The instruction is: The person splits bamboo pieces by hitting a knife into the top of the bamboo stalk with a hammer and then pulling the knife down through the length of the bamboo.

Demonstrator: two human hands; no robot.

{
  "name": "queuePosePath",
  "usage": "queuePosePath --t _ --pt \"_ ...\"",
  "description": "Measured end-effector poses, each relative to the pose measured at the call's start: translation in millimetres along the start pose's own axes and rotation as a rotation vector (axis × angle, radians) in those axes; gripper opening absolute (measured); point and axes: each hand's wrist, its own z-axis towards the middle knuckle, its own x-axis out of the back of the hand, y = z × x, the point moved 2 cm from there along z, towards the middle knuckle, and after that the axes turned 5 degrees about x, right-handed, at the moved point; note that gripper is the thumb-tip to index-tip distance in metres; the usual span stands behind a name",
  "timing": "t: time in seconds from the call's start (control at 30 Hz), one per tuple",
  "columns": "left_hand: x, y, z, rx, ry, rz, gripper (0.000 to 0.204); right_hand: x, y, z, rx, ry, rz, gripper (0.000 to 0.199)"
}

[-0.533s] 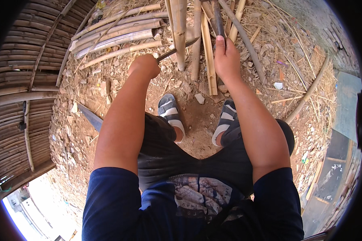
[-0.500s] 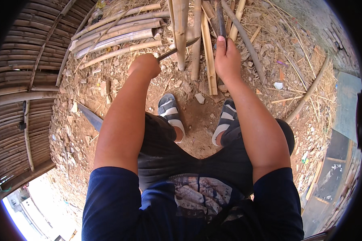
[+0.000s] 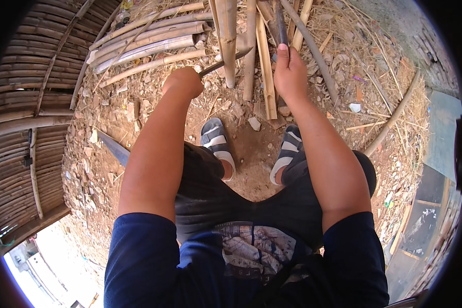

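My left hand (image 3: pixel 183 82) is closed around the handle of a long knife (image 3: pixel 213 68), which points away to the right. Its dark blade crosses a bamboo pole (image 3: pixel 229 43) near the pole's lower end, and the tip sticks out on the far right side. Whether the blade sits in a split or passes behind the pole, I cannot tell. My right hand (image 3: pixel 291 74) grips a dark rod-like handle (image 3: pixel 281 23), thumb laid along it. The handle's far end runs out of view at the top, so its head, if any, is hidden.
Several cut bamboo lengths (image 3: pixel 149 51) lie at the far left. A split bamboo piece (image 3: pixel 266 72) and a grey curved stick (image 3: pixel 318 59) lie between and beyond my hands. A saw-like blade (image 3: pixel 114 148) rests by my left forearm. Bamboo slats (image 3: pixel 33 77) line the left side.
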Motion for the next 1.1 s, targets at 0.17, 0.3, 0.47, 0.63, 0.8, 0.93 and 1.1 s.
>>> queuePosePath --t 0.17,0.3,0.47,0.63,0.8,0.93,1.1 --pt "-10.9 1.4 6.5 -0.004 0.010 0.018 0.033 -17.2 15.7 -33.5 -0.131 -0.392 -0.259 0.050" --pt "-19.6 10.3 3.9 -0.024 0.041 0.050 0.034 -32.5 47.7 -33.9 -0.155 -0.491 -0.289 0.052" --pt "-19.3 6.4 14.8 -0.013 0.022 0.007 0.032 -13.0 33.2 -2.6 -0.196 -0.306 -0.146 0.058" --pt "-17.4 9.7 24.9 -0.058 0.007 0.035 0.032 6.1 0.9 20.0 -0.104 -0.014 0.092 0.060" --pt "-16.0 1.0 37.8 -0.022 0.023 0.053 0.031 12.1 -24.6 34.3 -0.007 0.021 0.181 0.056" --pt "-18.5 -8.9 44.4 -0.050 0.001 0.046 0.032 0.9 -13.0 17.8 -0.001 0.023 0.171 0.053" --pt "-22.4 -15.9 57.8 -0.038 -0.077 0.090 0.035 -15.2 -6.8 1.5 0.076 0.126 0.092 0.049"
